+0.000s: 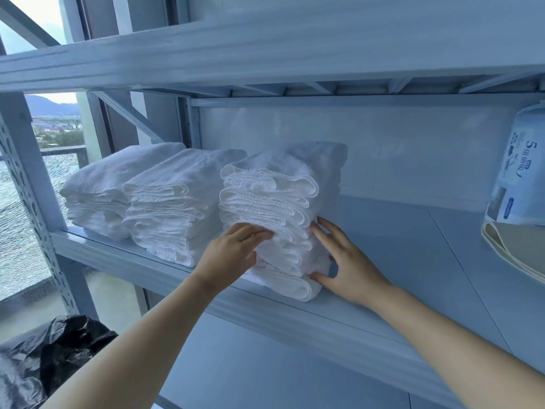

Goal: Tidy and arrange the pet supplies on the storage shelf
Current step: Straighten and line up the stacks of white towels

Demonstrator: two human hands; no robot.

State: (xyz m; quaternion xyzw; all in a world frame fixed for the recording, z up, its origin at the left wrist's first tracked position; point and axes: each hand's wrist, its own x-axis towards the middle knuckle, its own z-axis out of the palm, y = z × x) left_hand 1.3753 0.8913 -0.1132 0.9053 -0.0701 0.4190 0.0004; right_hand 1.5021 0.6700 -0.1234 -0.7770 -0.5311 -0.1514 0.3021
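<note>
Pale metal storage shelf (383, 261) beside a window; hills and water visible outside at left. A black plastic bag (59, 355) sits low at left, below the shelf. At the far right of the same shelf board stands a wrapped pack of paper rolls (522, 169) over a cream cloth item (513, 249).

Three stacks of folded white towels sit in a row at the shelf's left end. Left stack (97, 190) and middle stack (174, 202) look squared off. Right stack (277, 208) is being handled; it sits at the front edge of the board, folds facing out, long axis running back toward the wall.

Left hand (233, 255): fingers curled against the stack's front folds near its lower left, pressing, not pinching anything free. Right hand (345, 261): spread flat, palm against the stack's right side, thumb low near the bottom towel. Neither hand closes around a towel.

The stack lies between the hands, directly ahead of both; both are equally near. Bottom towels stick out forward of those above and the layers lean slightly. Judgement: the step is squaring this stack, probably pushing it back and left toward its neighbour.
</note>
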